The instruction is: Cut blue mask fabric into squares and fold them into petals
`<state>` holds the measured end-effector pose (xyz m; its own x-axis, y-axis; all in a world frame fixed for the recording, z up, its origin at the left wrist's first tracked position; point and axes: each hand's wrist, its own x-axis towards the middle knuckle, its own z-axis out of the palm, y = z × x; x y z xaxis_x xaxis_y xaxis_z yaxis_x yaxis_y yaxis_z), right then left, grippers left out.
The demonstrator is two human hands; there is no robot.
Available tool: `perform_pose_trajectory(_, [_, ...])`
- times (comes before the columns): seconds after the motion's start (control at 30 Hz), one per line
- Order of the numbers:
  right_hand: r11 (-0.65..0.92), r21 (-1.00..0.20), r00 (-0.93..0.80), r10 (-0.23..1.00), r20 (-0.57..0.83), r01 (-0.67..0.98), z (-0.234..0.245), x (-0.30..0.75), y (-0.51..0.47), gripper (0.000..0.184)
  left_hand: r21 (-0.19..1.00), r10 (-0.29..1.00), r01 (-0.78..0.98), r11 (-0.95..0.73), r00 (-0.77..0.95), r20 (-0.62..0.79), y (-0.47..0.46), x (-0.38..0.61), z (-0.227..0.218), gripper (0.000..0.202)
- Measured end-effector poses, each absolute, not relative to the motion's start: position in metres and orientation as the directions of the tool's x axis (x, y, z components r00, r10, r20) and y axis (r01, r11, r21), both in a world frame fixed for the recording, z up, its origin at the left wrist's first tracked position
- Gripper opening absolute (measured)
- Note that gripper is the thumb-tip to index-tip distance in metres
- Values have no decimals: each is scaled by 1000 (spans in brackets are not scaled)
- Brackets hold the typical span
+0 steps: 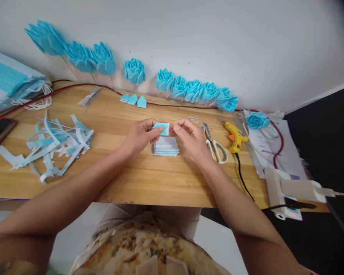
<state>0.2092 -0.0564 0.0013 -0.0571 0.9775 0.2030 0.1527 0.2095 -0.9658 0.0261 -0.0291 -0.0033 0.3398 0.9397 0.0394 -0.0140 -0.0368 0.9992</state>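
Note:
My left hand [141, 134] pinches a small light-blue fabric piece [163, 131] with a white edge, thumb on top. Just right of that piece is my right hand [190, 138], its thumb and fingertips drawn together at the white edge. Whether those fingertips hold anything is too small to make out. Below both hands lies a stack of pale cut fabric pieces [166, 146] on the wooden table. Three blue folded pieces with pointed tops [141, 102] rest farther back. White-handled scissors [218, 151] lie right of my right hand, beside a roll of tape [197, 121].
Blue fabric flowers [134, 71] on sticks line the wall. Fabric strips [55, 143] are heaped at left, near bagged face masks [11, 78]. A yellow glue gun [234, 136], a blue flower [258, 120] on papers and a power strip [275, 191] occupy the right side.

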Motion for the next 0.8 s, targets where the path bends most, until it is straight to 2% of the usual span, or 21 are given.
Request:
perform_pose_trajectory(0.1, [218,-948,-84,975,204,233,6,207,-59,16,999,941,-23,-29,336,35,-29,27,-3,30])
perform_pose_trajectory(0.27, [192,-941,-103,980,169,278,9,202,-61,15,999,935,-35,-32,353,43,-29,27,-2,28])
perform_pose_trajectory(0.8, [250,-925,-95,968,232,287,4,202,-59,11,998,939,-61,20,343,2,-32,27,2,27])
